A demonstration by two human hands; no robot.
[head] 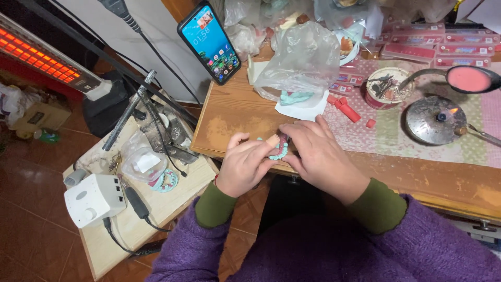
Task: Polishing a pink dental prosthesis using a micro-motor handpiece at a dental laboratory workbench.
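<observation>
Both hands meet at the front edge of the wooden workbench (235, 117). The left hand (244, 164) and the right hand (321, 156) are closed together around a teal dental cast (279, 152) carrying a pink wax rim, held just above the bench edge.

Progress, as judged from the view: pink wax is already seated on the cast, so wax-up appears under way, not finished. Supplies remain staged: red wax pieces (345, 108), a lit spirit burner (437, 120), a ladle of pink wax (468, 79), and a tub of hand tools (386, 87). A second teal cast (167, 181) lies on the low side table (156, 209), beside a white control box (94, 198).

Limits of view: the fingers cover most of the cast, so tooth positions and wax contour cannot be read. Contents of the clear plastic bag (302, 60) are blurred. A smartphone (210, 42) leans upright at the rear.
</observation>
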